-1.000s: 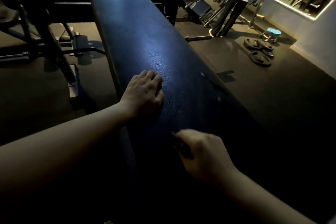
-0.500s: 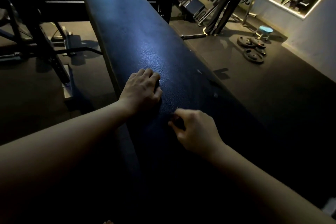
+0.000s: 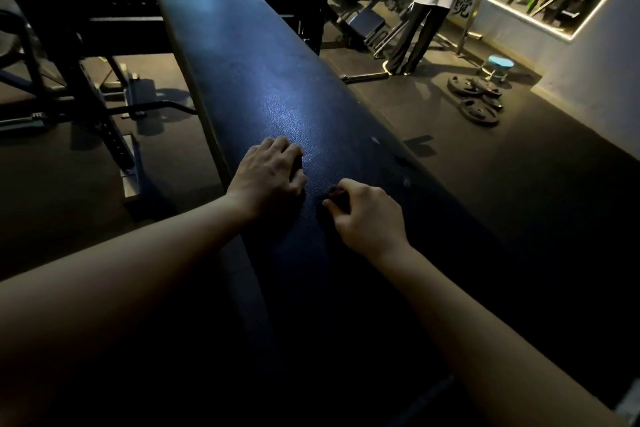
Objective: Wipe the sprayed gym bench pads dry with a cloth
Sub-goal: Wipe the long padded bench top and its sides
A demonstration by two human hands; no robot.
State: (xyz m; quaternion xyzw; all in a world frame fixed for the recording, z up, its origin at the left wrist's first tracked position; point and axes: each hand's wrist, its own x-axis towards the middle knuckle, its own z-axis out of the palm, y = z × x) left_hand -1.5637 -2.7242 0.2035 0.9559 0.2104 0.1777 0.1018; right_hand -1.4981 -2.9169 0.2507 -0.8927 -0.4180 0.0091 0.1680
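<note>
Pinching a dark scrap (image 3: 334, 191) between thumb and forefinger, the right hand (image 3: 367, 218) has its grip curled tight, low on the bench pad (image 3: 263, 73). It is too dim to tell if the scrap is the cloth. Just beside it, the left hand (image 3: 268, 172) presses bent fingers onto the surface near its left edge; whether its grip holds anything I cannot tell.

Left hand (image 3: 266, 173), right hand (image 3: 363, 215) rest on bench pad (image 3: 249, 62).
</note>
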